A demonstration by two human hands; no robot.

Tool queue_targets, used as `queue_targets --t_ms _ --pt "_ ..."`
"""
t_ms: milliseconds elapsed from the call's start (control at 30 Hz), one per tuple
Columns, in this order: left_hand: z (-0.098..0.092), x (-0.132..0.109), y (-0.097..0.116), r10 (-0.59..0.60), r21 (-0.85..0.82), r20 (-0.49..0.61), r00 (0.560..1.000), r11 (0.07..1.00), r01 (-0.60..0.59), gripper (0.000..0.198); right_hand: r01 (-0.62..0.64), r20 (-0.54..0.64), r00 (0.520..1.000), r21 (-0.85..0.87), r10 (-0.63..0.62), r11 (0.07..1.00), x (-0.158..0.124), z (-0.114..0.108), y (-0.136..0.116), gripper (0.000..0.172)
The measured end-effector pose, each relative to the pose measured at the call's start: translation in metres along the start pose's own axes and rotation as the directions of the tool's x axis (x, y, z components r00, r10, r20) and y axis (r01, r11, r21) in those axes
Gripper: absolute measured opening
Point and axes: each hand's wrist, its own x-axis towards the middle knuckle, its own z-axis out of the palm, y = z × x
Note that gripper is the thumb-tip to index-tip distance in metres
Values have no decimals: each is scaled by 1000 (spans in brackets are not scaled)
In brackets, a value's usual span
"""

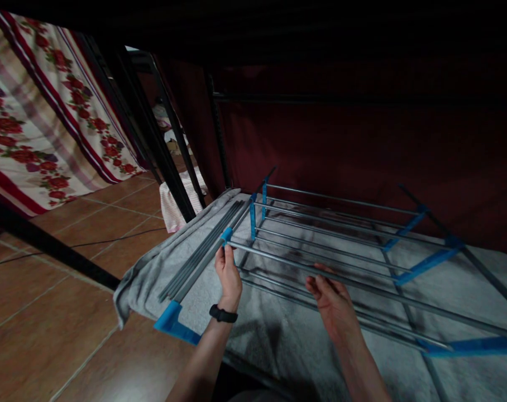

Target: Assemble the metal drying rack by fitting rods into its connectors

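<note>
A rack of grey metal tubes joined by blue plastic brackets (429, 262) lies on a grey blanket. My left hand (229, 276), with a black band on its wrist, has its fingers closed on a blue plastic connector (226, 235) at the left end of the front upper metal tube (274, 257). Farther right, my right hand (333, 298) curls its fingers around that same tube. Left of the left hand, several loose grey tubes (199, 254) lie side by side. A blue corner bracket (173, 324) sits at the near left, partly hidden by my left forearm.
The grey blanket (153, 282) hangs over the left edge of the surface. Dark metal posts (165, 151) stand at the left, and a dark frame runs overhead. Behind is a dark red wall (320, 139). A floral cloth (56, 111) hangs above the tiled floor (48, 329), where a cable lies.
</note>
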Motion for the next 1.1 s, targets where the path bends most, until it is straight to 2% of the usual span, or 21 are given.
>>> queue_targets --t_ms 133,267,400,733,1100 --pt "0 0 1 7 30 -3 1000 1000 -7 47 11 14 1000 15 -11 1000 3 18 9 28" --pt "2 -1 3 18 42 1 1000 999 -18 48 68 -29 997 -8 -69 998 5 26 15 28" --pt "2 -2 3 13 28 -12 1000 1000 -12 48 112 -73 991 -46 -115 993 6 26 20 29" --pt "2 -1 2 13 27 0 1000 1000 -13 48 153 -80 983 -139 -165 978 10 22 29 31" --pt "2 -2 5 32 64 -3 999 997 -32 47 200 -126 964 -224 -233 954 12 28 30 36"
